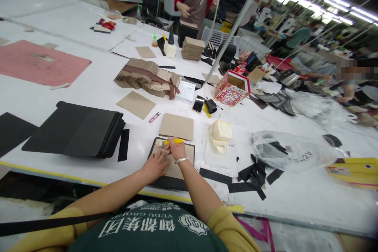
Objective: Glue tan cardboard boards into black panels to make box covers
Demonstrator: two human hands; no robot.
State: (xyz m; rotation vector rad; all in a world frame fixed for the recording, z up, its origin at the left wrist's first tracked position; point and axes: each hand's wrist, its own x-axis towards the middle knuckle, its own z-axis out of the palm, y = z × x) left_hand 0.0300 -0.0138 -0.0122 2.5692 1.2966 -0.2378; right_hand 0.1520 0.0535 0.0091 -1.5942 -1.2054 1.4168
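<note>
My right hand (176, 149) is closed around a brush (178, 141) with a yellow handle. Its pale bristle end points left, low over the far left corner of a tan board (176, 171). This board lies on a slightly larger black sheet (169, 183), which shows as a border around it. My left hand (156, 163) rests on the board's left side, fingers spread and flat. Just beyond is another tan board (176, 126). To the right of my hands stands a cream-coloured plastic container (221, 130) with an opening in front.
A stack of black sheets (73, 128) lies on the left, a pink cloth (38, 63) behind it. Farther back are bundled tan boards (144, 76), thread snips (154, 117), a phone (198, 104) and a red box (232, 88). Black strips (251, 175) lie right. A co-worker (195, 0) stands opposite.
</note>
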